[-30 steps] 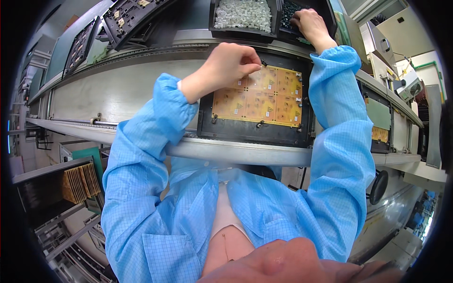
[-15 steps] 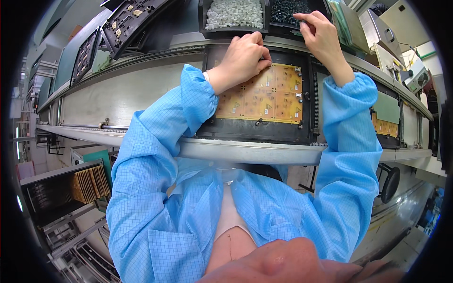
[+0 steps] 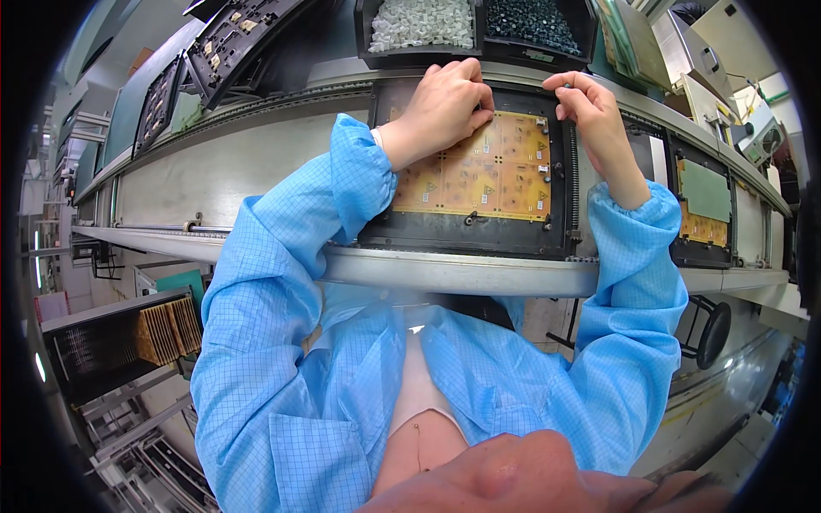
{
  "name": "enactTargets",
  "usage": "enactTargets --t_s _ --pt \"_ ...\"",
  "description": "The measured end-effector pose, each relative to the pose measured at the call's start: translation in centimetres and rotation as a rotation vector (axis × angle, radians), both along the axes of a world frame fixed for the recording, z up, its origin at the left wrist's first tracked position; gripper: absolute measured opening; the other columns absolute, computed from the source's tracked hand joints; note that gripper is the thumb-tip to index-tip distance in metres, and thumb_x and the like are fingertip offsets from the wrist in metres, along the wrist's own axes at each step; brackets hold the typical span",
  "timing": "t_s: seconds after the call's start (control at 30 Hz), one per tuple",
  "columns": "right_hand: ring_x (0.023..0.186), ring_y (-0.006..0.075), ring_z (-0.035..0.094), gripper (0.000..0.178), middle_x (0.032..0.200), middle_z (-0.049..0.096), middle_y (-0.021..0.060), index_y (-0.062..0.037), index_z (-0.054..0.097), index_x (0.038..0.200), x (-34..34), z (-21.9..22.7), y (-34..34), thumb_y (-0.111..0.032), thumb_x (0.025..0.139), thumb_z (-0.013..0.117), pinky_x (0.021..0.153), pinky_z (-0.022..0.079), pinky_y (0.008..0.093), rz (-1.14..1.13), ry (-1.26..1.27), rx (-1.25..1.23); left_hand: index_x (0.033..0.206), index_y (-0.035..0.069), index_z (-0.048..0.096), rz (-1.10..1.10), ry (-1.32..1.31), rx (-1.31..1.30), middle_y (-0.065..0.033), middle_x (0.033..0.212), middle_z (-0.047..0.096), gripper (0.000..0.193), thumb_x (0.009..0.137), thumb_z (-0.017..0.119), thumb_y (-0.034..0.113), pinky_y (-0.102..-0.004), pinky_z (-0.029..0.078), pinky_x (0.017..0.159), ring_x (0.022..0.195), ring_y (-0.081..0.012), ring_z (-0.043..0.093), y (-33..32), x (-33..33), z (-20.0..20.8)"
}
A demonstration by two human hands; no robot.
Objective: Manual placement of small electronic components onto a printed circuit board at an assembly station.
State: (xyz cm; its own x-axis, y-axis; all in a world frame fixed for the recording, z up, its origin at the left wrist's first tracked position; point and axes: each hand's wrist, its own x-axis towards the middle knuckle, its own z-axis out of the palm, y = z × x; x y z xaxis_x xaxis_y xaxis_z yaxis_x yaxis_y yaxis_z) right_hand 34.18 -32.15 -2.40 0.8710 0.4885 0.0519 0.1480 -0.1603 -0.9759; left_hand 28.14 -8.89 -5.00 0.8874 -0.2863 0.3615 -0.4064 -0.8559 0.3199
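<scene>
The yellow circuit board [image 3: 479, 201] lay flat in a black frame [image 3: 513, 242], which rested on the metal track [image 3: 479, 275] in front of the person. The left hand [image 3: 457, 107] was above the upper left part of the board, with its fingers bent and brought together; I cannot tell whether they held something. The right hand [image 3: 586, 115] was near the right edge of the frame, its thumb and first finger narrow, and I cannot tell if a small piece was between them. Behind the frame stood two black boxes side by side, one with white pieces [image 3: 419, 24], the other with dark pieces [image 3: 532, 24]. At the right, a green sheet [image 3: 705, 190] partly covered another yellow board [image 3: 703, 229].
</scene>
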Motion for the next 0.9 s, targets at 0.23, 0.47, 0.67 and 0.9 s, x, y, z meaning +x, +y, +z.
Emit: enactTargets --t_s 0.23,0.47,0.67,0.9 --pt "0.077 0.008 0.05 0.03 0.083 0.054 -0.0027 0.0038 0.064 0.121 -1.0 -0.3 -0.2 -0.013 0.1 0.051 0.075 0.042 0.0212 0.131 0.286 0.223 0.079 0.013 0.071 -0.034 -0.096 0.156 -0.0033 0.087 0.061 0.008 0.082 0.072 0.02 -0.0378 0.044 0.082 0.092 -0.0227 0.061 0.2 0.3 0.1" --pt "0.1 0.0137 0.066 0.033 0.113 0.068 0.01 0.0034 0.061 0.127 -1.7 -1.3 -0.8 -0.008 0.097 0.063 0.092 0.054 0.0289 0.109 0.311 0.201 0.084 0.009 0.071 0.236 -0.409 0.185 -0.0072 0.089 0.067 0.011 0.085 0.068 0.019 -0.0415 0.051 0.08 0.09 -0.0263 0.066 6.6 5.1 2.7" --pt "0.1 0.0198 0.07 0.032 0.112 0.07 0.0154 0.005 0.061 0.127 -2.7 -0.9 -0.1 -0.005 0.096 0.064 0.091 0.058 0.0301 0.099 0.351 0.212 0.085 0.008 0.069 0.277 -0.205 0.444 -0.0082 0.091 0.07 0.01 0.085 0.066 0.018 -0.0415 0.054 0.079 0.091 -0.0299 0.067 7.8 8.4 2.3" --pt "0.093 0.0181 0.072 0.026 0.105 0.072 0.0145 0.0041 0.066 0.119 -3.1 -0.2 0.1 -0.004 0.094 0.067 0.081 0.059 0.0265 0.132 0.416 0.164 0.09 0.007 0.07 0.206 -0.361 0.21 -0.0106 0.087 0.07 0.016 0.09 0.066 0.023 -0.0419 0.055 0.075 0.084 -0.0312 0.068 8.9 6.4 2.8"
